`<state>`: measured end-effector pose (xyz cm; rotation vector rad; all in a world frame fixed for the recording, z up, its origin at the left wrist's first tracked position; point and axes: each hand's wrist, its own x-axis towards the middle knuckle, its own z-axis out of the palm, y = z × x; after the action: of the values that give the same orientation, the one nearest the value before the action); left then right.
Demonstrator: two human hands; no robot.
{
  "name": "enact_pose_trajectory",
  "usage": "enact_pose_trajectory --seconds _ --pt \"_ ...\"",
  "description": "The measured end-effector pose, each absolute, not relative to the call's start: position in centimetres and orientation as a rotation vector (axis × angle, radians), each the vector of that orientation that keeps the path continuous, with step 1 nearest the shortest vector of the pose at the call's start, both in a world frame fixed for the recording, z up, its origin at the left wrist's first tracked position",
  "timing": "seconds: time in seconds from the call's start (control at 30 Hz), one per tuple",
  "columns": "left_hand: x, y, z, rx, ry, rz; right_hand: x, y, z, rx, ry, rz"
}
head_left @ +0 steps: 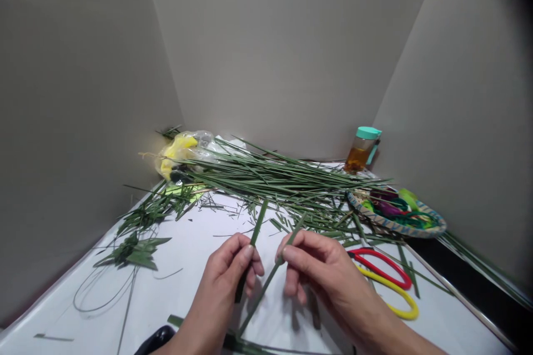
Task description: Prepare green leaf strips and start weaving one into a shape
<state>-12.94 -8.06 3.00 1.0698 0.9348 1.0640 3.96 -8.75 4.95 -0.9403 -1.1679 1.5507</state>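
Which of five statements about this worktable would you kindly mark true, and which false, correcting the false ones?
1. The left hand pinches a green strip, and the right hand pinches a second green strip. True.
2. The bottle is topped in red. False: its lid is turquoise.
3. The long green leaves lie beyond both hands, farther from the person. True.
4. The red loop handle lies to the left of both hands. False: it lies to their right.
5. The two hands are touching each other. False: a gap separates them.
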Motion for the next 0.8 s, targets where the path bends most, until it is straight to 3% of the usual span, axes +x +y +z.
enact_pose_trajectory --seconds 0.13,0.43,0.8 --pt "-12.9 -8.0 3.4 0.917 0.843 0.994 4.3 -8.8 5.2 -0.724 -1.084 1.704" --pt "-13.1 -8.7 4.8 0.903 0.663 0.751 4.9 -8.6 5.7 -0.692 -1.371 1.606" --pt "-12.9 -9.4 4.0 1.12 0.957 0.982 3.0 -9.8 5.2 -1.145 -1.439 1.07"
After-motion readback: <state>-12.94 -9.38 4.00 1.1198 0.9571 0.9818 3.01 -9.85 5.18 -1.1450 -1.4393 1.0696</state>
